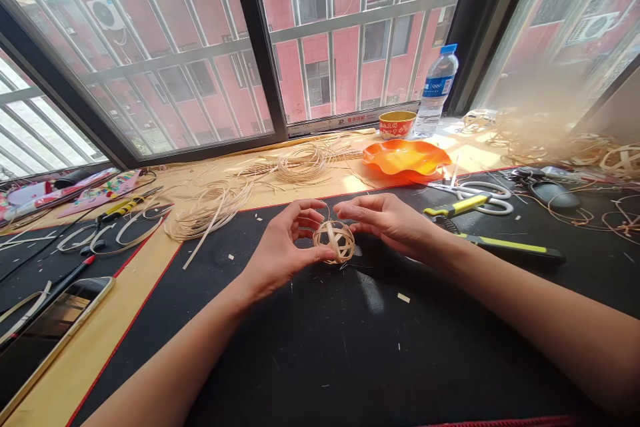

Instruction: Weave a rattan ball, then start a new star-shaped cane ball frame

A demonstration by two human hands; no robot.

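Note:
A small open-weave ball [334, 242] of pale, flat strips, like bamboo or rattan, sits just above the black mat [320, 347]. My left hand [285, 247] grips it from the left, thumb on the near side and fingers curled behind. At its upper right is my right hand [385, 220], with thumb and forefinger pinched together close to the ball's top. A thin strand sticks up from the ball between both sets of fingertips. What the right fingertips pinch is hidden.
Coiled strips [305, 163] lie behind the hands. To the right are an orange wavy dish [407, 157], scissors [485, 197], yellow-black pliers [505, 243], a red tin [397, 125] and a water bottle [436, 93]. A phone [55, 340] lies at left. Strip offcuts dot the mat.

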